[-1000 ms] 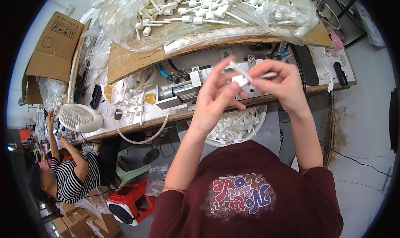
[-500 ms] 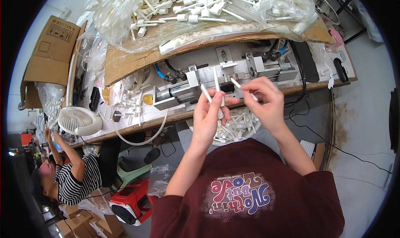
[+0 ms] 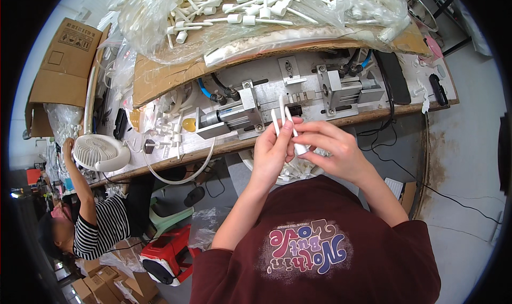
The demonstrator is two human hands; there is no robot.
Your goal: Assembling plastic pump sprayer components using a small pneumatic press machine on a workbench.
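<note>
While a co-worker (image 3: 101,229) in a striped shirt is at far left, one arm outstretched, a person in a maroon shirt (image 3: 314,245) holds slim white parts (image 3: 282,106) in front of the desk (image 3: 193,145). The left hand (image 3: 271,150) is closed around them, thumb pressed over the stems, tips pointing up and away. The right hand (image 3: 337,150) meets it, fingers pinching the wide white end (image 3: 300,149) of a part. Beyond the hands are two metal fixtures, one at left (image 3: 240,111) and one at right (image 3: 341,93). Loose parts (image 3: 290,172) lie below the hands; many more fill a clear bag (image 3: 154,29) on cardboard (image 3: 160,76). A fan (image 3: 101,152) is at left.
</note>
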